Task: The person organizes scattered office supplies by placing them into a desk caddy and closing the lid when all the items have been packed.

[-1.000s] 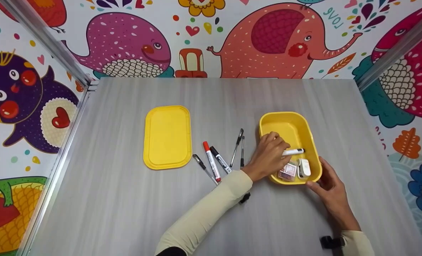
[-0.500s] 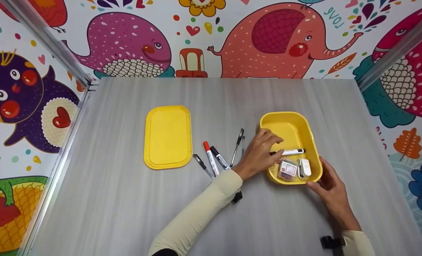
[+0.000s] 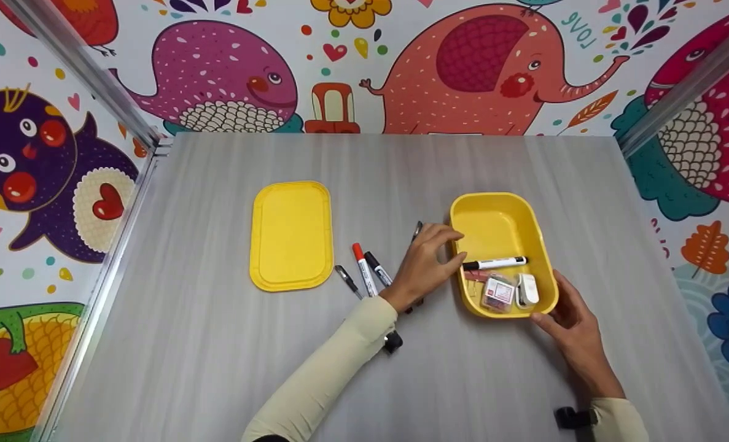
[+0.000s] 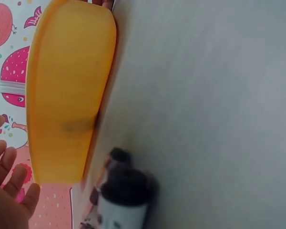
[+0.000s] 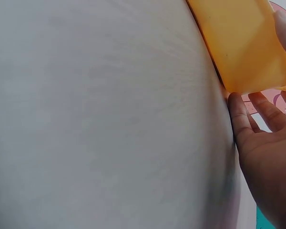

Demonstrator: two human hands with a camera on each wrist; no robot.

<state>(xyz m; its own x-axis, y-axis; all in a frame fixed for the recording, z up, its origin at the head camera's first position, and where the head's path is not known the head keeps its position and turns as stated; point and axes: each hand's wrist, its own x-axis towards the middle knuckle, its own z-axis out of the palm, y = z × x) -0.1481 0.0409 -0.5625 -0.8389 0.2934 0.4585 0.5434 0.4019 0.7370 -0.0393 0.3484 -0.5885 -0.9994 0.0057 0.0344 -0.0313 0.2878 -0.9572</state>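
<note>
My left hand is just off the left rim of a yellow plastic box, thumb and fingers apart with nothing between them. Inside the box lies a white marker with a black cap. Near it are a small clear case with a white label and a small white object whose kind is unclear. At the box's near right corner, my right hand holds the wall between thumb and fingers. Below my left hand lie a red-capped marker and a black-capped marker, partly covered by the arm.
A yellow lid lies flat on the grey table, left of the markers. One pen lies beside them; another pen shows past my left hand. Printed wall panels border the table.
My left hand has let go of the white marker, leaving it in the box, and has drawn back left over the rim. The right hand stays at the box corner.
</note>
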